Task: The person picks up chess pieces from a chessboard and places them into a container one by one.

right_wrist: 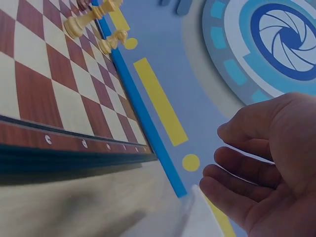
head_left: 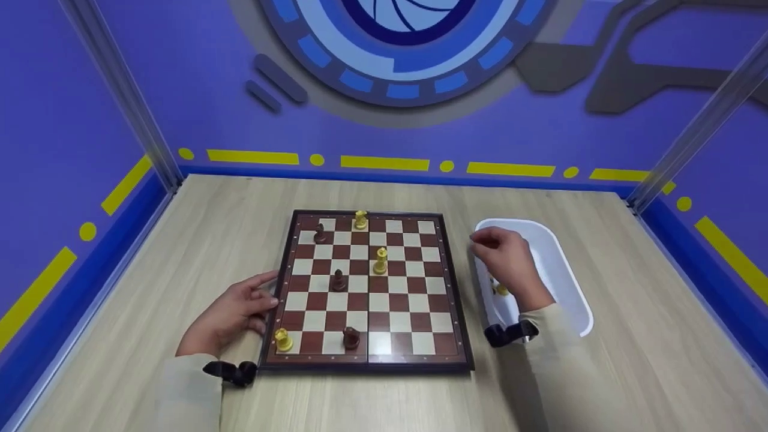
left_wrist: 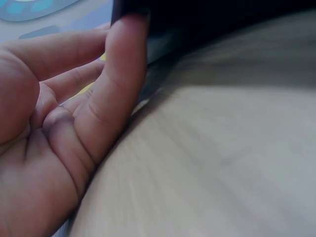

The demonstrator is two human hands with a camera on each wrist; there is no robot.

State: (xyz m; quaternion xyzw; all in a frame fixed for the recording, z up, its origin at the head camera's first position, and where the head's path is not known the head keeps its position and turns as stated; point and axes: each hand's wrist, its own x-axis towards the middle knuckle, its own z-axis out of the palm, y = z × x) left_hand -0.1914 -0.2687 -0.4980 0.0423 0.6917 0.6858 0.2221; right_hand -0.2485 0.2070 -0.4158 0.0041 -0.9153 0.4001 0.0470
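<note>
Right hand (head_left: 510, 259): right of the chessboard (head_left: 408, 303), fingers loosely curled, nothing visible between them. Left hand (head_left: 225, 312): fingertips against the chessboard's left edge, nothing visible enclosed. Uneven pressure there could slide the chessboard and topple the yellow king or queen (head_left: 380, 264) or dark bishop-like piece (head_left: 339, 282) upon it; a low right sleeve (head_left: 564, 354) could catch the white tray (head_left: 549, 264), right of the chessboard, spilling its yellow pieces (head_left: 501, 289). Materials: glossy brown-and-cream squares; seemingly plastic, round-based pieces; smooth, round-cornered tray; wood-grain table (head_left: 150, 270) beneath the chessboard.
</note>
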